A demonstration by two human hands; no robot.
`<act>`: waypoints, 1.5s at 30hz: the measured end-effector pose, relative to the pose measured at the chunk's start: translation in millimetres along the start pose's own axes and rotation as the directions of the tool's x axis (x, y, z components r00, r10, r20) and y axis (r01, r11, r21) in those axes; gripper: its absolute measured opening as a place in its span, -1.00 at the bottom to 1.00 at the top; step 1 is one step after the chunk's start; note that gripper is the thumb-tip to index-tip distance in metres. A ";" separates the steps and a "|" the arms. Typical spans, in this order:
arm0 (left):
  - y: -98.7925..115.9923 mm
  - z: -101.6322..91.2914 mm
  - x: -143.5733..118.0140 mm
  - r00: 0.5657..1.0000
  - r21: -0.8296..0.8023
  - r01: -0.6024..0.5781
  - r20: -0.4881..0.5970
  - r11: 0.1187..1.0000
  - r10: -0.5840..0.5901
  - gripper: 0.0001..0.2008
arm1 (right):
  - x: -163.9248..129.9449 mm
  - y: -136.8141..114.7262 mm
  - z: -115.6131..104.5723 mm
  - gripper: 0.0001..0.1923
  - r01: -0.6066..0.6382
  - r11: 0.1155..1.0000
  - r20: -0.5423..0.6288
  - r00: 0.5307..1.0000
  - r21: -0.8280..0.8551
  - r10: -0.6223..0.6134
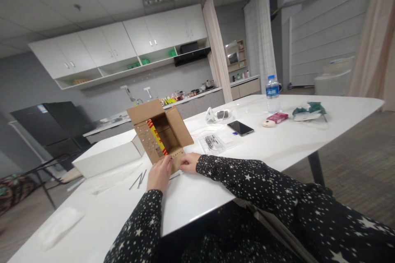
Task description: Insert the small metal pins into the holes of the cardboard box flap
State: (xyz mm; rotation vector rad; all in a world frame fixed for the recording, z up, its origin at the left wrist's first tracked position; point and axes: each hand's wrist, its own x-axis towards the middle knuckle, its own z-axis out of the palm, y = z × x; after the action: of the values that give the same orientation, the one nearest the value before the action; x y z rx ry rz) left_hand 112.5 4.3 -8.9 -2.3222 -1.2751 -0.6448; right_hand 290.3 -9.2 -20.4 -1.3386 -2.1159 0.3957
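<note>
An open cardboard box (pixel 173 131) lies tilted on the table, its opening towards me and its flaps spread. Yellow and red tape (pixel 156 137) runs along one edge. Many small shiny pieces dot its left panel (pixel 146 139), and a short row of dots marks the near flap (pixel 176 159). My left hand (pixel 159 174) is closed at the left edge of that near flap. Against its right side, my right hand (pixel 189 162) has its fingers curled and pressed together. Whatever those right fingertips pinch is hidden.
Thin dark rods (pixel 138 180) lie left of my left hand, by a long white box (pixel 108 154). Beyond my right arm are a clear bag of small parts (pixel 212 143), a phone (pixel 240 128), a water bottle (pixel 272 94) and a red pack (pixel 279 118). White plastic (pixel 60 226) lies front left.
</note>
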 end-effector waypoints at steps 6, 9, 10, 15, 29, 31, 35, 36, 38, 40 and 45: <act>-0.4 2.6 1.2 1.000 0.023 0.003 -0.013 1.000 -0.002 -0.71 | 0.8 0.9 1.5 -0.80 0.001 1.000 0.002 1.000 -0.004 -0.001; -0.9 4.1 1.8 1.000 0.026 0.013 -0.026 1.000 -0.012 -0.72 | 1.1 0.9 1.5 -0.79 -0.003 1.000 0.004 1.000 -0.009 0.003; -1.0 4.4 1.9 1.000 0.028 0.012 -0.028 1.000 -0.011 -0.72 | 1.0 0.7 1.2 -0.78 -0.003 1.000 0.005 1.000 -0.010 0.003; -0.4 2.9 2.2 0.999 0.047 -0.001 -0.042 0.999 0.003 -0.73 | -0.1 -0.7 -0.9 -0.79 0.019 1.000 0.022 1.000 -0.012 -0.019; -0.9 3.6 1.6 0.997 0.063 -0.022 -0.077 0.998 0.026 -0.73 | 0.3 -0.3 -0.4 -0.79 0.010 1.000 0.009 1.000 -0.009 -0.010; -1.2 2.9 1.4 0.996 0.059 -0.036 -0.077 0.998 0.040 -0.73 | -0.5 -1.0 -1.0 -0.80 0.010 1.000 0.012 1.000 -0.007 -0.010; -1.7 1.0 1.7 0.992 0.021 -0.063 -0.106 0.998 0.065 -0.73 | -2.9 -3.0 -2.7 -0.79 0.006 1.000 0.009 1.000 0.001 -0.006; -1.9 0.8 1.8 0.991 0.009 -0.067 -0.118 0.998 0.068 -0.73 | -3.3 -3.5 -3.1 -0.78 0.006 1.000 0.006 1.000 0.002 -0.006; -2.3 1.1 2.1 0.988 -0.005 -0.076 -0.137 0.997 0.075 -0.73 | -3.5 -4.3 -3.8 -0.77 0.005 1.000 0.005 1.000 -0.001 -0.005; -2.7 1.9 2.3 0.986 0.003 -0.085 -0.142 0.996 0.085 -0.73 | -2.9 -4.6 -4.3 -0.77 0.002 1.000 0.013 1.000 -0.006 -0.002; -3.4 4.1 2.4 0.984 0.087 -0.078 -0.152 0.993 0.091 -0.71 | -1.5 -3.6 -4.2 -0.76 0.009 1.000 0.048 0.999 -0.006 -0.009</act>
State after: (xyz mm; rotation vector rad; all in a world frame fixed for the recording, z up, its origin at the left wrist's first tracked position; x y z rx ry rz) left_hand 111.5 9.8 -10.4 -2.2005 -1.1055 -0.7170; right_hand 290.8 -12.4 -15.8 -1.3352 -2.1633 0.4227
